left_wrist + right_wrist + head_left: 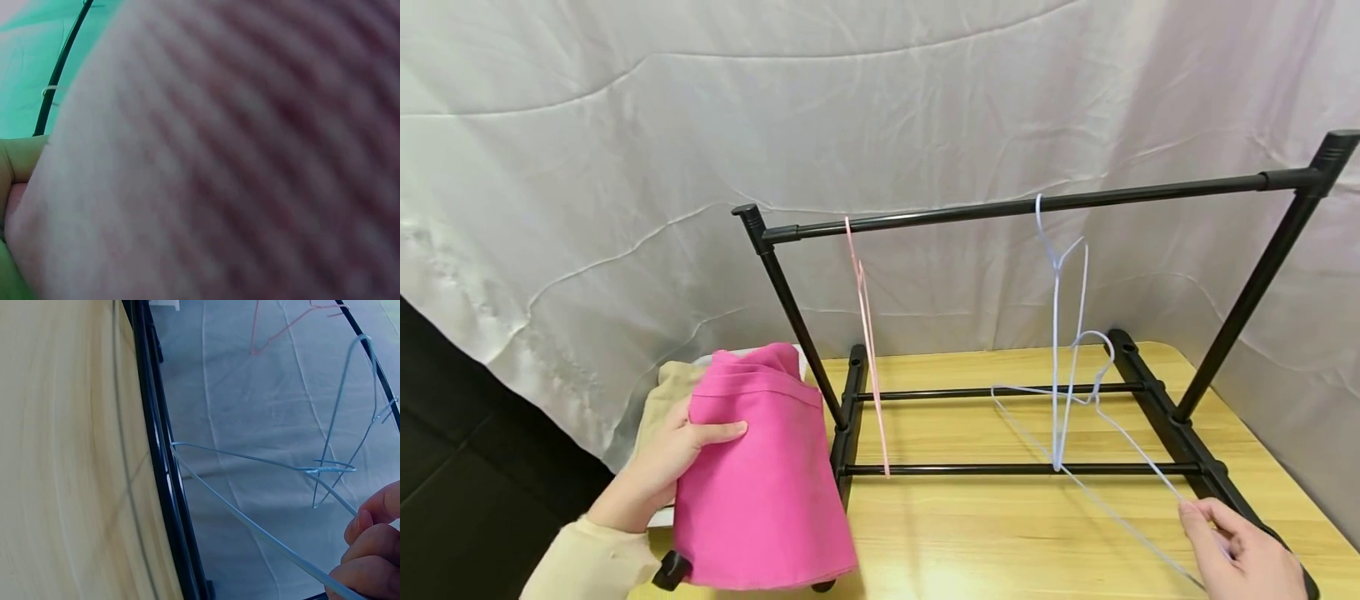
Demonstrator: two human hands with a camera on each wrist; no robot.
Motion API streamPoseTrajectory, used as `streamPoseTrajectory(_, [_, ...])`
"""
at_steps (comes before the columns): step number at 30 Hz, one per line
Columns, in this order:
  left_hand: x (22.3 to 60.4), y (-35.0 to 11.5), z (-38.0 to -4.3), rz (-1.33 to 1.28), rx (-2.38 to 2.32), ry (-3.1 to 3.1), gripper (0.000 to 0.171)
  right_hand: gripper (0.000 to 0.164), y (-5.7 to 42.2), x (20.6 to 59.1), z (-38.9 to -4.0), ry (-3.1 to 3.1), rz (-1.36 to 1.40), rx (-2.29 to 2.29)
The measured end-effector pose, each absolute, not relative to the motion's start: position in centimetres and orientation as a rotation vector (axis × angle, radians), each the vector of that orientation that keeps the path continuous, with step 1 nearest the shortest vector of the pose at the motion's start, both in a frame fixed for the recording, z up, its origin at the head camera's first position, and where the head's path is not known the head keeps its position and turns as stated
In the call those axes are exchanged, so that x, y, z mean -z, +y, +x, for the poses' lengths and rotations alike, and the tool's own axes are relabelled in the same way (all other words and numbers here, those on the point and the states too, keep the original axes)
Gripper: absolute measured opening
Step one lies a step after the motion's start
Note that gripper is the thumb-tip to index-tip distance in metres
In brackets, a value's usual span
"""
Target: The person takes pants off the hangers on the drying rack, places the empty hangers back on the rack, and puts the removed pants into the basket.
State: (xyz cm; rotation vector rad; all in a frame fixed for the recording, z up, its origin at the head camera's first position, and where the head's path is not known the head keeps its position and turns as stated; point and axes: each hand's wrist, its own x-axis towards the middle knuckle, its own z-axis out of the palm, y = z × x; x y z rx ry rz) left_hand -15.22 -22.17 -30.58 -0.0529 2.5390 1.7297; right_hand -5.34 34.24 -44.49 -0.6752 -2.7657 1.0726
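My left hand [662, 458] grips a bright pink skirt [767, 492], thumb across its front near the top, fingers hidden behind the cloth. In the left wrist view a blurred cloth surface [206, 162] fills most of the picture. On the right, my right hand [1243, 546] pinches one corner of a pale lavender wire hanger [1138, 450], whose hook points up toward the rack. The right wrist view shows the thumb and curled fingers [381, 512] at this hanger's wire [269, 537]. The skirt hangs at the left front of the black rack.
A black clothes rack [940, 215] stands on the wooden table [955, 533]. From its top bar hang a pink hanger [867, 333] and another lavender hanger [1056, 358]. Beige cloth [666, 392] lies in a white container behind the skirt. A pale curtain [880, 125] hangs behind.
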Motion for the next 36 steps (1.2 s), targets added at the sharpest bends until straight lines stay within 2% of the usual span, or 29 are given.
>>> streamPoseTrajectory(12, [29.0,-24.4,-17.0,-0.049,-1.701,2.457,0.041,0.054,35.2,44.6,-4.7,-2.727,-0.748,-1.076])
streamPoseTrajectory(17, [28.9,-24.7,-17.4,-0.047,-1.675,2.473,0.041,0.053,35.5,45.0,-4.5,-2.662,-0.813,-1.107])
streamPoseTrajectory(23, [28.7,-24.7,-17.8,-0.021,-1.682,2.498,0.037,0.033,36.3,44.8,-4.5,-2.466,-0.771,-1.153])
streamPoseTrajectory(30, [28.1,-25.1,-18.4,0.0,-1.672,2.485,0.035,0.049,36.6,44.6,-4.5,-2.141,-0.703,-1.345])
streamPoseTrajectory(36, [27.8,-25.8,-19.0,0.002,-1.684,2.457,0.033,0.047,36.9,44.7,-4.7,-1.992,-0.724,-1.436])
